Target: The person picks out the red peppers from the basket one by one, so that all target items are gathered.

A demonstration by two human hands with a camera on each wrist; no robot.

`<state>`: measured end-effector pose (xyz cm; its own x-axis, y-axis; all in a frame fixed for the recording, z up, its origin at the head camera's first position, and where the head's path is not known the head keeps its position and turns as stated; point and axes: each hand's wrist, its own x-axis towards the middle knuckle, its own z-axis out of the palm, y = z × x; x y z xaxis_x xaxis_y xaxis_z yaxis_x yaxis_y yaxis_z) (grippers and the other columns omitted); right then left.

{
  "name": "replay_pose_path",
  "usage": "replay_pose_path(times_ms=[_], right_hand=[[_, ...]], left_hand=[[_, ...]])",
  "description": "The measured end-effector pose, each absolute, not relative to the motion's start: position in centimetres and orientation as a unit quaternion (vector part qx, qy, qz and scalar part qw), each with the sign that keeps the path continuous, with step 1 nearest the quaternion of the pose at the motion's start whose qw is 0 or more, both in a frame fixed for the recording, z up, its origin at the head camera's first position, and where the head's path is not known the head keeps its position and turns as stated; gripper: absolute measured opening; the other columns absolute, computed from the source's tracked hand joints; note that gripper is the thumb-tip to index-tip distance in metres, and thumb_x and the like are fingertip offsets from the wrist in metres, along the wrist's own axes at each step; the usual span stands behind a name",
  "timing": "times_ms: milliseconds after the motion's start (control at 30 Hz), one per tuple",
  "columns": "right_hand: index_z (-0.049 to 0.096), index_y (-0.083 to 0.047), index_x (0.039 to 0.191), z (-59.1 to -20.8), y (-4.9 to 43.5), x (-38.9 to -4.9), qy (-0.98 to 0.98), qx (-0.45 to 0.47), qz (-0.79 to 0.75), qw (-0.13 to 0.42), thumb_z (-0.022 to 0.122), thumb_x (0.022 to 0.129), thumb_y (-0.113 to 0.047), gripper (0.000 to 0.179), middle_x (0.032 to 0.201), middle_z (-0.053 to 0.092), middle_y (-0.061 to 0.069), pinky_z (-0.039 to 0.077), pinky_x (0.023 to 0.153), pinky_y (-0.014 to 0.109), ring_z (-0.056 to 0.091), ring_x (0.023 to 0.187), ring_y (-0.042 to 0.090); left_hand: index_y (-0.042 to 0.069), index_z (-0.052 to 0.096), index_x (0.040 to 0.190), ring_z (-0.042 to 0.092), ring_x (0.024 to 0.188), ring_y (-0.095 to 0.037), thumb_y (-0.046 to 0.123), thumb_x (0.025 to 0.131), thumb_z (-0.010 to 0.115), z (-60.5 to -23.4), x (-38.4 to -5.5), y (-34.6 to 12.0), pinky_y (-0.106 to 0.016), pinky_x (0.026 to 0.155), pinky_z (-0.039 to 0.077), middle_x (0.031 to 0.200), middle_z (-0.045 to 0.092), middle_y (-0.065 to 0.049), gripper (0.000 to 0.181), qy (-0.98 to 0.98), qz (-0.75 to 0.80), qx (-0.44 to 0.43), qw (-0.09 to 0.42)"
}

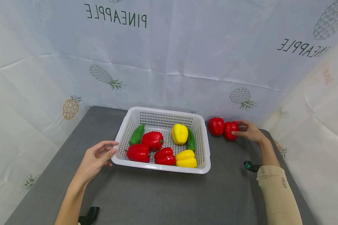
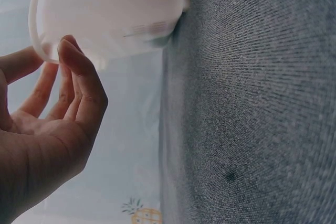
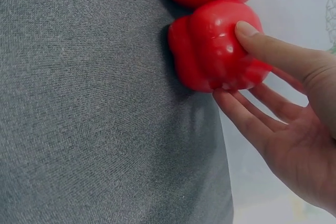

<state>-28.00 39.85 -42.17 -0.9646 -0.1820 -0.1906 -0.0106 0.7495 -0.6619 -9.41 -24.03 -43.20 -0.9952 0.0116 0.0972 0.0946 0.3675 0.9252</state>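
A white plastic basket [image 1: 161,169] stands on the grey table, holding red bell peppers [image 1: 152,140], yellow bell peppers [image 1: 180,134] and green peppers [image 1: 136,135]. At its left end my left hand [image 1: 97,157] pinches the rim between thumb and fingers; the left wrist view shows this hand [image 2: 63,103] at the basket's edge [image 2: 39,24]. Right of the basket, my right hand [image 1: 250,132] grips a red bell pepper [image 1: 230,130], thumb on one side and fingers on the other. This pepper [image 3: 215,45] rests on the table, close against a second red bell pepper [image 1: 215,126].
A grey cloth-covered table [image 1: 169,197] extends in front of the basket. White curtain [image 1: 169,56] printed with pineapples hangs behind and along both sides. Dark wrist-worn devices [image 1: 252,166] sit by both forearms.
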Motion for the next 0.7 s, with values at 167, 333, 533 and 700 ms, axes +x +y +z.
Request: replay_pose_path(times_ms=[167, 333, 533, 700], right_hand=[[0.032, 0.003, 0.165, -42.23, 39.66, -28.3, 0.925, -0.046, -0.358, 0.121, 0.073, 0.104, -0.027, 0.079, 0.167, 0.036, 0.035, 0.045, 0.118, 0.071, 0.042, 0.15, 0.06], [0.03, 0.003, 0.166, -42.29, 39.33, -28.64, 0.923, -0.044, -0.366, 0.114, 0.072, 0.105, -0.025, 0.08, 0.169, 0.034, 0.035, 0.044, 0.119, 0.071, 0.038, 0.152, 0.058], [0.032, 0.003, 0.165, -42.44, 39.05, -28.75, 0.922, -0.053, -0.37, 0.098, 0.073, 0.105, -0.021, 0.077, 0.168, 0.036, 0.034, 0.046, 0.118, 0.069, 0.041, 0.15, 0.057], [0.034, 0.002, 0.165, -42.51, 39.0, -28.67, 0.924, -0.057, -0.368, 0.091, 0.071, 0.106, -0.021, 0.074, 0.168, 0.036, 0.035, 0.05, 0.115, 0.066, 0.046, 0.147, 0.057]], left_hand=[[0.0, 0.066, 0.137, 0.072, 0.078, -0.008, 0.014, 0.104, 0.074, -43.25, -9.38, -24.04, -0.034, 0.064, 0.064, 0.109, 0.074, -0.014, 0.037, -0.826, -0.562, -0.033, 0.038], [0.0, 0.066, 0.137, 0.072, 0.078, -0.008, 0.015, 0.104, 0.074, -43.24, -9.42, -24.06, -0.035, 0.065, 0.064, 0.108, 0.074, -0.01, 0.037, -0.825, -0.563, -0.031, 0.036], [0.001, 0.066, 0.137, 0.073, 0.078, -0.008, 0.015, 0.104, 0.074, -43.23, -9.49, -24.08, -0.035, 0.065, 0.064, 0.107, 0.074, -0.003, 0.037, -0.823, -0.566, -0.034, 0.034], [0.0, 0.066, 0.137, 0.073, 0.078, -0.008, 0.015, 0.104, 0.074, -43.21, -9.49, -24.07, -0.035, 0.065, 0.064, 0.109, 0.075, -0.007, 0.038, -0.824, -0.565, -0.032, 0.033]])
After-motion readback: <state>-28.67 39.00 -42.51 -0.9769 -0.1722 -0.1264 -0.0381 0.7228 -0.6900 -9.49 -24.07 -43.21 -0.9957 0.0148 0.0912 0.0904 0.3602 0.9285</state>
